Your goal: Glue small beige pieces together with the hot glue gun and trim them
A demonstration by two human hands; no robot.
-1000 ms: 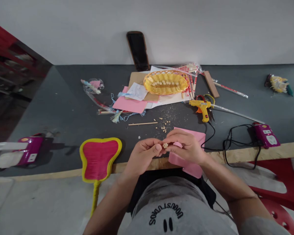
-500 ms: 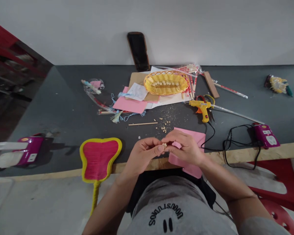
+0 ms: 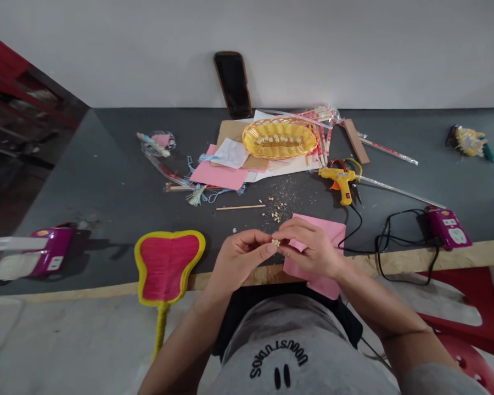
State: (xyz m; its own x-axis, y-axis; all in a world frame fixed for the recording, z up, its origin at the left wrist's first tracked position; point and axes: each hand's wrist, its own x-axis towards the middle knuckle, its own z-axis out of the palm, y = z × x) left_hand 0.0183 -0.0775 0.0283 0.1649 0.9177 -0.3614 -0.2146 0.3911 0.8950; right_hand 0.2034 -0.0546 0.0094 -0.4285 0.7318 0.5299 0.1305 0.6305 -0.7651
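Between my fingertips, close to the table's front edge, is a small pale flower-like cluster of wooden bits (image 3: 275, 242). My left hand (image 3: 245, 258) pinches it from the left with thumb and index finger. From the right, the thumb and fingers of my right hand (image 3: 307, 247) close on the same cluster. Under my right hand lies a folded pink paper (image 3: 329, 229) that overhangs the edge. Just beyond my hands, loose wooden bits (image 3: 276, 213) and crumbs are scattered beside a thin wooden stick (image 3: 241, 207).
Farther back stands a yellow woven basket (image 3: 255, 131) with several small pale pieces. A yellow glue gun (image 3: 341, 181), corded, lies at right, near a purple power socket (image 3: 448, 227). A pink-and-yellow fan (image 3: 169, 266) overhangs the edge at left. A phone (image 3: 234, 85) leans on the wall.
Both hands keep their hold, and the cluster between the fingertips has turned slightly. The view has shifted a little; nothing else has visibly moved.
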